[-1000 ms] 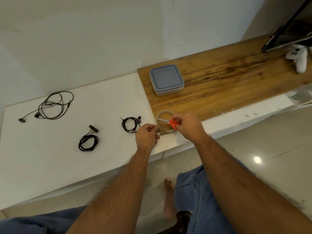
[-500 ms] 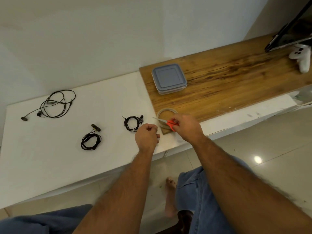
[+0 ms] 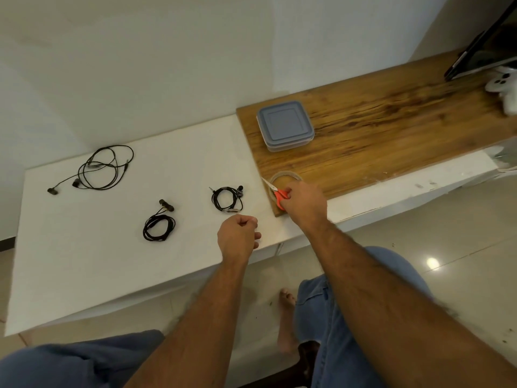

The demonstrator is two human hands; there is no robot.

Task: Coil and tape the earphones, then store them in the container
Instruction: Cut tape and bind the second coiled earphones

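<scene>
Three black earphones lie on the white table (image 3: 84, 261): a loose one (image 3: 103, 169) at the far left, a coiled one (image 3: 159, 228) in the middle, and a small coiled one (image 3: 228, 198) near the wooden board. A clear container with a closed grey-blue lid (image 3: 285, 126) stands on the board. My right hand (image 3: 305, 207) grips red-handled scissors (image 3: 279, 196), blades pointing up-left over a clear tape roll (image 3: 286, 176). My left hand (image 3: 237, 238) hovers over the table's front edge with fingers curled, thumb against forefinger; nothing shows between them.
The wooden board (image 3: 377, 135) covers the table's right part. A white game controller (image 3: 503, 85) and a dark screen (image 3: 486, 46) sit at its far right. My knees in blue shorts and a tiled floor lie below the table edge.
My left hand has pulled away from the scissors, down and to the left toward me. My right hand stays over the tape roll with the scissors.
</scene>
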